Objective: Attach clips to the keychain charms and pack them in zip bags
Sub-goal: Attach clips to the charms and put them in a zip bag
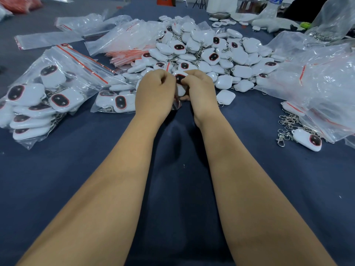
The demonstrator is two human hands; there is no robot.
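Reaching fwd over a dark blue cloth, both bare forearms meet at the centre of the table. Left hand has fingers curled, pinching the edge of a small clear zip bag whose lower corner pokes out below the palm. Right hand is curled too, thumb and fingers gripping a white keychain charm w/ a dark oval face ringed in red; charm sits between the two hands, right at the bag's mouth. Can't tell if it's partly inside yet, fingers cover that bit.

Near right: loose metal clips in a tangle on the cloth, one single charm lying beside them w/ a clip next to it. Big crumpled clear plastic sheet just behind those.

Near left: large zip bag w/ red seal strip, stuffed w/ charms. Smaller filled bag just beside the left hand.

Just past the hands: big heap of charms, most face down, some showing dark faces, chains mixed in. Left of the heap, a stack of empty zip bags w/ red strips, more flat ones further left.

Far edge: plastic bottle and a few white pieces, too blurred to make out
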